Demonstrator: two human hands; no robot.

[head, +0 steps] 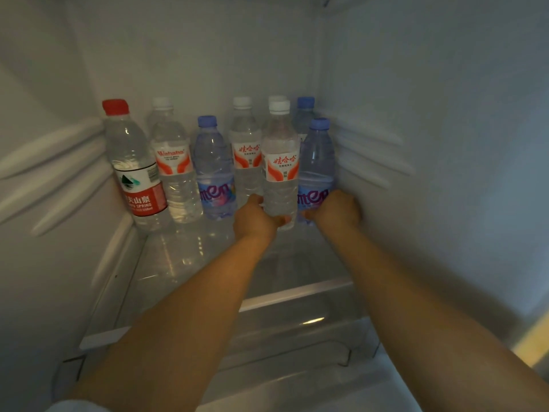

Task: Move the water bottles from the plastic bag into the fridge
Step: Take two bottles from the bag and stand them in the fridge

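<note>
Left grip (255, 217) wraps white-capped bottle (280, 168); right grip (337, 210) wraps blue-capped bottle (316, 162), fridge shelf (190, 263).

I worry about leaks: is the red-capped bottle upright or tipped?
Slightly tipped: the red-capped bottle stands on the fridge shelf cap up, its top leaning left, away from the neighbouring bottles.

Dim, cool bluish-grey light inside the fridge (190, 49), no bright lamp visible. Soft focus overall, mild motion blur on the side-wall ribs and bottle labels. Faint glints and bottle reflections on the glass shelf (184, 257). Wide-angle bend at the edges: walls bow, forearms stretch toward the lower corners. Warm yellowish strip at the right edge (534, 337). Shadows weak and diffuse.
</note>
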